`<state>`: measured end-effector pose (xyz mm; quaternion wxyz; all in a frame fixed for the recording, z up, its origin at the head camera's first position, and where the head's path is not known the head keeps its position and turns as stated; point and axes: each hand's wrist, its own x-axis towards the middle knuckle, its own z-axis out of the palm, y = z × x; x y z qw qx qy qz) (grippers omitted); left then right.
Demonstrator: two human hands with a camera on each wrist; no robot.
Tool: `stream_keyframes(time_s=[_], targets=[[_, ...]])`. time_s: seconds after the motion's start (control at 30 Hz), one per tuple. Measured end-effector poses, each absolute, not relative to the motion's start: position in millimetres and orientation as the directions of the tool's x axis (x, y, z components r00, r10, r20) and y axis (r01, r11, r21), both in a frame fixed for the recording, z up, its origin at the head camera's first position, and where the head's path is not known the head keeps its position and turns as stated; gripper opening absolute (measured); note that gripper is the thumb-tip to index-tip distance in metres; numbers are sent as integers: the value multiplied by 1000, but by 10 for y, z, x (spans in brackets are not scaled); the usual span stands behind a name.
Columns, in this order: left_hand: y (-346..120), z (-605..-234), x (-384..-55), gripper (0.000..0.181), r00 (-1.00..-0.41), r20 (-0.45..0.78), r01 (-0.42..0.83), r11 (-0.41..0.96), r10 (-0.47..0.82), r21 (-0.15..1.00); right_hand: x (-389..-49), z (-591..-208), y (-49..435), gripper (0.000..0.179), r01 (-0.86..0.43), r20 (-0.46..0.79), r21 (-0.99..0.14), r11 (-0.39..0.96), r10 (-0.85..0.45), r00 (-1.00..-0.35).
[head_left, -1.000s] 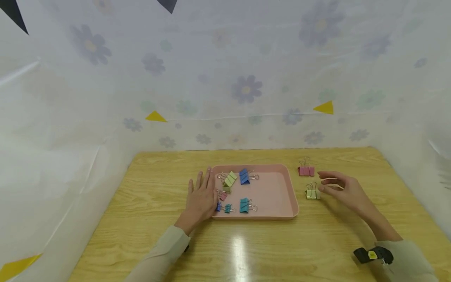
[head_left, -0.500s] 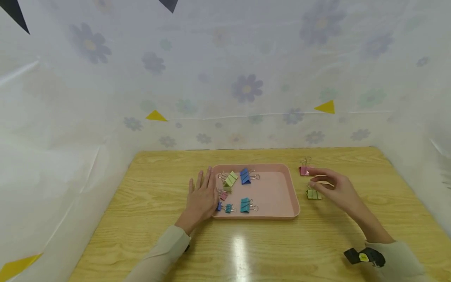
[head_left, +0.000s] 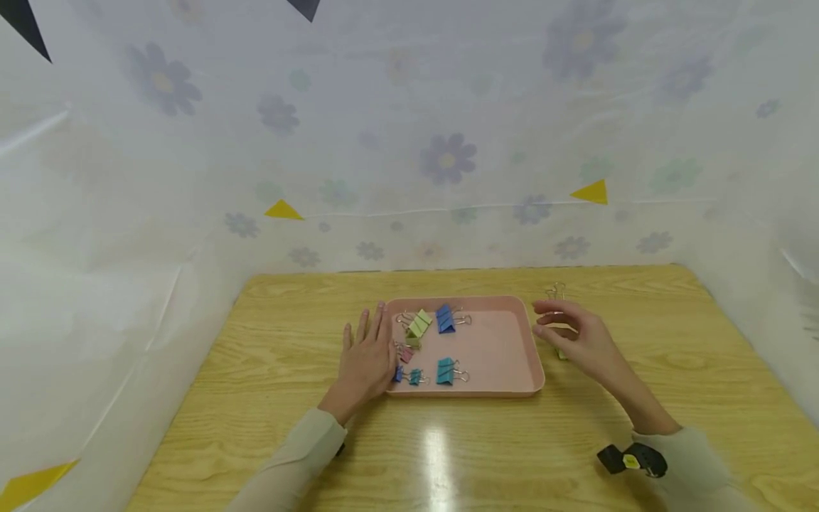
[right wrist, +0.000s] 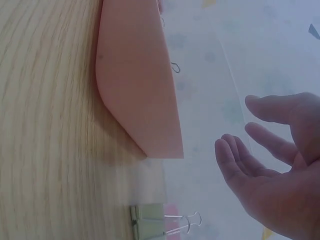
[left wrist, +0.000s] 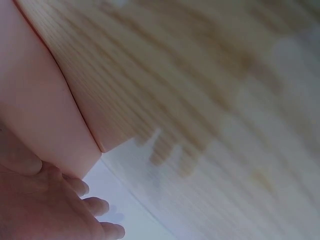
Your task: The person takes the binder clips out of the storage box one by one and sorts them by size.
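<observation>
My left hand point(head_left: 366, 363) rests along the left side of a pink tray point(head_left: 530, 355), fingers straight; the left wrist view shows its fingertips at the tray's outer wall point(left wrist: 47, 107). My right hand point(head_left: 579, 341) hovers just right of the tray, fingers loosely bent, thumb and fingertips apart, holding nothing in the right wrist view. Behind and below it on the table stand a light green binder clip point(right wrist: 150, 221) and a pink binder clip point(right wrist: 171, 209), mostly hidden in the head view. Inside the tray lie larger yellow-green point(head_left: 420, 323), blue point(head_left: 445, 320) and teal point(head_left: 444, 371) binder clips.
Smaller binder clips, green point(head_left: 413, 343), pink point(head_left: 407, 354), blue point(head_left: 399, 375) and teal point(head_left: 415, 377), lie at the tray's left end. The wooden table point(head_left: 275, 320) meets a flowered white sheet point(head_left: 384, 142) at the back and sides.
My right hand has moved left from beside the green and pink binder clips to the tray's right edge, now covering most of both clips. My left hand has stayed in place.
</observation>
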<state>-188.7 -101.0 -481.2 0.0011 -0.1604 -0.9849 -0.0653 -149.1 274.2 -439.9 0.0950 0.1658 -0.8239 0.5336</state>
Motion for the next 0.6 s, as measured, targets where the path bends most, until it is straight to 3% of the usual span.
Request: stream_keyframes(time_s=[0.6], targets=[[-992, -4740, -1858, 62, -949, 21, 313, 939, 313, 141, -1730, -4534, 2184, 44, -318, 291, -858, 403, -128, -948]])
